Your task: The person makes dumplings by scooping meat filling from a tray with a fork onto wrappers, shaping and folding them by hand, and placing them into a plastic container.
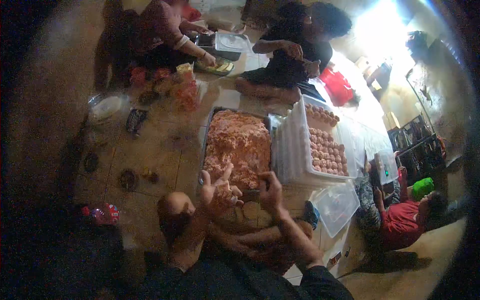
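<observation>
Before me on the floor stands a dark rectangular tray [204, 142] heaped with a pinkish, coarse ground mixture [237, 137]. My left hand [217, 192] is palm up at the tray's near edge, fingers spread, with bits of the mixture stuck to it. My right hand [271, 191] is at the tray's near right corner with its fingers curled in; whatever they may hold is hidden. Right of the tray, a stack of translucent plastic containers [290, 150] carries rows of round balls [327, 152] in the top one.
A clear lid [338, 207] lies on the tiles to the right. Across from me sit a person in black [292, 47] and a person with hands near a green plate [222, 67]. Someone in red [401, 225] reclines at right. A bowl [128, 179] is at left.
</observation>
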The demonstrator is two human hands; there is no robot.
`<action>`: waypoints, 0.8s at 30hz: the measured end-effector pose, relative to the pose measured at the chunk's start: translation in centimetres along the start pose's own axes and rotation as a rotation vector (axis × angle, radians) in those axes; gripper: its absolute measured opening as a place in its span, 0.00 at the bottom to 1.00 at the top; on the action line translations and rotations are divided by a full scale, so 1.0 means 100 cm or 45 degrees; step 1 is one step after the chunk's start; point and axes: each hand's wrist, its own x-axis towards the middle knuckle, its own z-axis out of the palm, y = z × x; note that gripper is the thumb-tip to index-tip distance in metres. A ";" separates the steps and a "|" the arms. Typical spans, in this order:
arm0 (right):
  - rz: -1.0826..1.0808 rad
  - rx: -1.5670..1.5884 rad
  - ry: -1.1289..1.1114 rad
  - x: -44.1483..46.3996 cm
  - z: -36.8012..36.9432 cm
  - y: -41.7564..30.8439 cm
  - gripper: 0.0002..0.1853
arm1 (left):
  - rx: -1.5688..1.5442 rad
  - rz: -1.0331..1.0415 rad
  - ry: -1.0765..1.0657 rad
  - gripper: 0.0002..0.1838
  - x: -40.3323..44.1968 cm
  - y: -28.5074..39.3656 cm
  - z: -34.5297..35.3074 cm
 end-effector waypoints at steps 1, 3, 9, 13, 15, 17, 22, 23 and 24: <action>-0.111 0.094 0.054 -0.010 0.013 0.003 0.06 | -0.109 0.028 -0.005 0.57 0.001 0.000 0.002; -0.212 0.184 0.112 -0.015 0.027 0.012 0.07 | -0.114 -0.025 0.085 0.57 -0.002 -0.003 -0.001; -0.279 -0.484 0.082 0.038 0.019 0.044 0.12 | -0.193 -0.097 0.220 0.54 -0.008 -0.004 -0.005; -0.147 -0.854 -0.116 0.049 0.005 0.044 0.12 | -0.133 0.170 0.552 0.49 -0.007 -0.015 -0.019; -0.299 -0.467 -0.161 0.040 -0.016 0.047 0.14 | 0.005 0.262 0.815 0.47 -0.006 -0.013 -0.012; -0.461 -0.091 -0.227 0.044 -0.025 0.047 0.15 | -0.160 0.350 0.667 0.45 -0.003 -0.009 -0.003; -0.086 -0.351 0.017 0.010 -0.027 -0.016 0.19 | -0.139 0.531 0.550 0.44 0.010 -0.021 -0.011; -0.096 -0.346 0.018 0.001 -0.023 -0.020 0.19 | -0.132 0.537 0.543 0.44 0.022 -0.024 -0.007; -0.282 -0.299 -0.022 -0.015 -0.017 -0.021 0.17 | -0.142 0.616 0.722 0.44 0.035 -0.028 -0.004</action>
